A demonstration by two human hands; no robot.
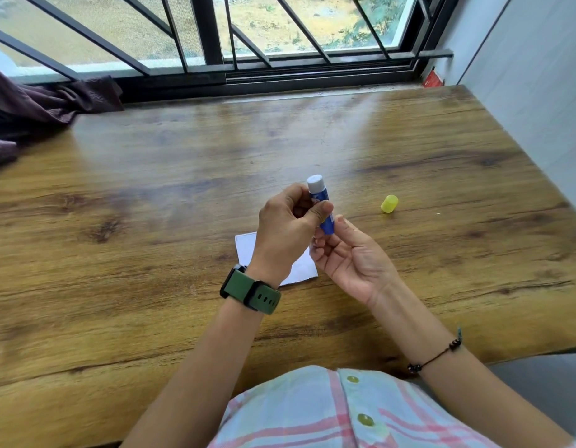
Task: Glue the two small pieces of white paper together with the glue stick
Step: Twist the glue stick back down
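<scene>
The glue stick [320, 205], uncapped with its yellow cap [389, 204] lying apart on the tabletop [150, 195], is pinched upright by the left hand [288, 227] while right-hand fingers [340, 221] close on its base, probably twisting glue out above the white paper [299, 270].

the glue stick [322, 208] has a blue barrel with a white tip showing. its cap [389, 204], toward the right edge of the table, is yellow-green. the paper [302, 270] is plain white. the table [150, 189] is brown wood grain with darker knots. the watch strap [251, 291] is dark green with a black case. the shirt [328, 415] is pale blue with pink checks and yellow-green buttons. the cloth [37, 108] at the far left corner is dark purple-brown.
</scene>
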